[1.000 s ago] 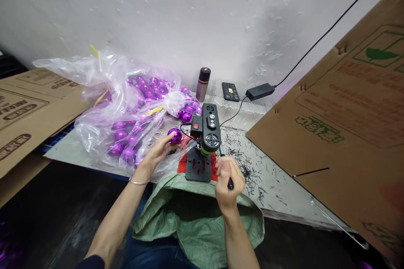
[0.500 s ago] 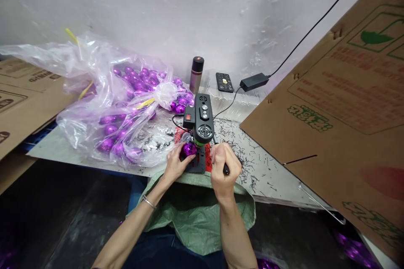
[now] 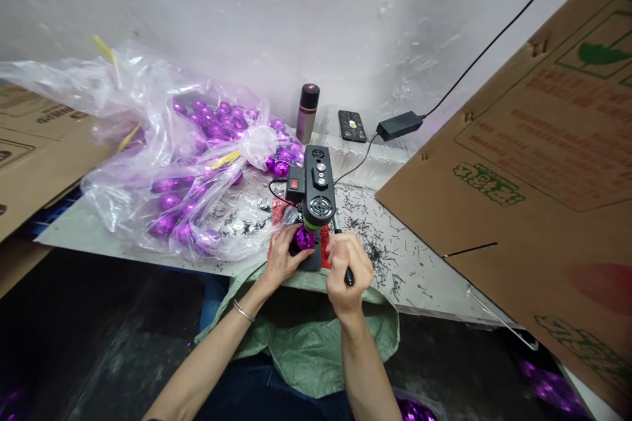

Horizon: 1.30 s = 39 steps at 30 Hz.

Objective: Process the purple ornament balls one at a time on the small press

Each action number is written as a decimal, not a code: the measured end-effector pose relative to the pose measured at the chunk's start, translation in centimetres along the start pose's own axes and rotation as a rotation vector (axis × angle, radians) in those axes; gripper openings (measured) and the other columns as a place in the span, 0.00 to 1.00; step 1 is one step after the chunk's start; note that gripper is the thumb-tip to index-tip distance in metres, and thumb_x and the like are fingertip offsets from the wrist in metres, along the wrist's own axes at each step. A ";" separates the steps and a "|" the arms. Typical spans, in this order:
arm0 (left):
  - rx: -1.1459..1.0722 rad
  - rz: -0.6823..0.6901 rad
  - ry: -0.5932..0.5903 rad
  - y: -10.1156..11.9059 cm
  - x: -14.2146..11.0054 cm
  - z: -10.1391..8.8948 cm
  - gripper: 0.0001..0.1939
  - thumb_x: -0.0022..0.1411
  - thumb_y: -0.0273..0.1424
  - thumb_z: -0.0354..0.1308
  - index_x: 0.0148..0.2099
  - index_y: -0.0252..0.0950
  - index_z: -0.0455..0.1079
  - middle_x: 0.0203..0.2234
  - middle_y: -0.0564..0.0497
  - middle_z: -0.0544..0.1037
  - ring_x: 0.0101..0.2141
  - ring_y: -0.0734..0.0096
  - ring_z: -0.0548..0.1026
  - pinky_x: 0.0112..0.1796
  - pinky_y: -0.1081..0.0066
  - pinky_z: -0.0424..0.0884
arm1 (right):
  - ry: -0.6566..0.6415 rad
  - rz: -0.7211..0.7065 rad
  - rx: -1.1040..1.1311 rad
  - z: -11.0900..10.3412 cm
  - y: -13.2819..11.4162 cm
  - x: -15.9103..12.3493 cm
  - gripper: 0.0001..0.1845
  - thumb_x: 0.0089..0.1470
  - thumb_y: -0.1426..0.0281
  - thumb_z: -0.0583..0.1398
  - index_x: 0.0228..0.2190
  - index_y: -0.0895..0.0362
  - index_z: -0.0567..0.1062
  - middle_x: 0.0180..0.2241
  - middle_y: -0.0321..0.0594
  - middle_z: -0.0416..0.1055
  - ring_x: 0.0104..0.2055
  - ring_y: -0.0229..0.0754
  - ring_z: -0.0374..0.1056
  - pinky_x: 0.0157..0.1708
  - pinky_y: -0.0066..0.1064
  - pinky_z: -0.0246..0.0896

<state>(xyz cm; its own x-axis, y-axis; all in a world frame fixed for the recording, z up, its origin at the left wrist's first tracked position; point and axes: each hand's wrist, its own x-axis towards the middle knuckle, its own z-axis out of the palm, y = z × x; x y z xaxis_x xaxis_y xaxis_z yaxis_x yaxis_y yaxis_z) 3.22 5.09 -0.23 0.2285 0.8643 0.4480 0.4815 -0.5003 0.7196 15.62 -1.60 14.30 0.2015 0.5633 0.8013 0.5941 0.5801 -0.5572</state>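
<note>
A small black bench machine (image 3: 319, 191) with a lever stands at the table's front, a red switch box (image 3: 295, 184) on its left side. A shiny purple ball (image 3: 305, 237) sits right below the machine's head, above the dark base plate. My left hand (image 3: 282, 258) holds the ball from the left, its thumb at the front and its fingers behind. Wrapped in a fist round the black-gripped lever handle (image 3: 349, 276) is my right hand (image 3: 348, 270). A green woven sack (image 3: 316, 355) hangs open below the table's edge, over my lap.
Clear plastic bags (image 3: 148, 118) of purple balls lie at left. A spray can (image 3: 308, 115), a phone (image 3: 352, 126) and a power adapter (image 3: 399, 125) sit by the wall. Black scraps litter the white table (image 3: 419, 276). Big cardboard boxes (image 3: 533, 210) flank both sides.
The purple ball has moved slightly right, under the machine's head, with my left hand following. My right fist has come slightly down and left with the lever.
</note>
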 end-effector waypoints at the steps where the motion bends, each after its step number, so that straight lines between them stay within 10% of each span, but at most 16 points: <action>1: 0.001 -0.001 -0.004 0.0 0.0 0.0 0.29 0.64 0.43 0.68 0.62 0.38 0.69 0.54 0.40 0.79 0.56 0.51 0.77 0.57 0.53 0.70 | 0.005 -0.022 -0.008 0.1 0.4 -0.5 0.16 0.64 0.80 0.51 0.26 0.53 0.64 0.25 0.34 0.65 0.29 0.36 0.65 0.30 0.30 0.59; 39: -0.008 0.020 0.021 -0.2 0.0 0.2 0.26 0.65 0.40 0.66 0.61 0.37 0.69 0.53 0.40 0.80 0.55 0.51 0.78 0.56 0.53 0.71 | 0.135 -0.173 -0.036 2.3 4.0 -4.0 0.18 0.70 0.71 0.45 0.26 0.52 0.62 0.24 0.33 0.63 0.26 0.37 0.62 0.30 0.33 0.61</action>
<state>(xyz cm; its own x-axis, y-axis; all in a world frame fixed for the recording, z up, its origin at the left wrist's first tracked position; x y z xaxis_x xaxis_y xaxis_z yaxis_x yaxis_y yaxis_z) 3.28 5.21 -0.46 0.2201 0.8529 0.4734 0.4698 -0.5179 0.7148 15.40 -0.23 8.41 0.1951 0.3721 0.9075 0.6561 0.6382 -0.4027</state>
